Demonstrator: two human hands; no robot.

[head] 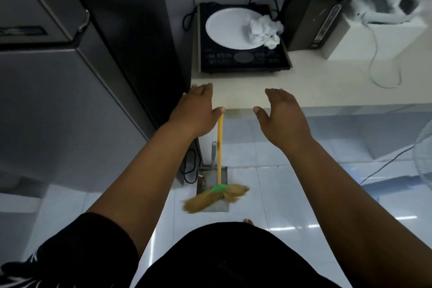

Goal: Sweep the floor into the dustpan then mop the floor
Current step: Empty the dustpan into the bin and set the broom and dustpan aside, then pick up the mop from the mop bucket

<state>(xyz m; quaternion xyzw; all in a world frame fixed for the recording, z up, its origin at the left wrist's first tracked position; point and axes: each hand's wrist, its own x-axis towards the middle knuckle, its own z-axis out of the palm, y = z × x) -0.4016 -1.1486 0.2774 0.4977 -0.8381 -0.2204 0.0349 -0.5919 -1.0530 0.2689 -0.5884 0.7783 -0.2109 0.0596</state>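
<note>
A broom with a yellow handle (219, 147), a green collar and straw bristles (215, 196) stands on the white tiled floor. Its bristles lie across a grey metal dustpan (212, 177) that sits on the floor below the counter. My left hand (198, 110) hovers palm down at the top of the handle, its thumb touching the handle's tip, fingers straight. My right hand (280, 112) is spread open beside it over the counter edge, holding nothing. No mop is in view.
A grey fridge (58, 100) stands at the left. The cream counter (327, 82) carries an induction cooker (243, 58) with a white plate and crumpled tissue, a dark appliance, and a cable. A fan (423, 159) and its cord sit at the right.
</note>
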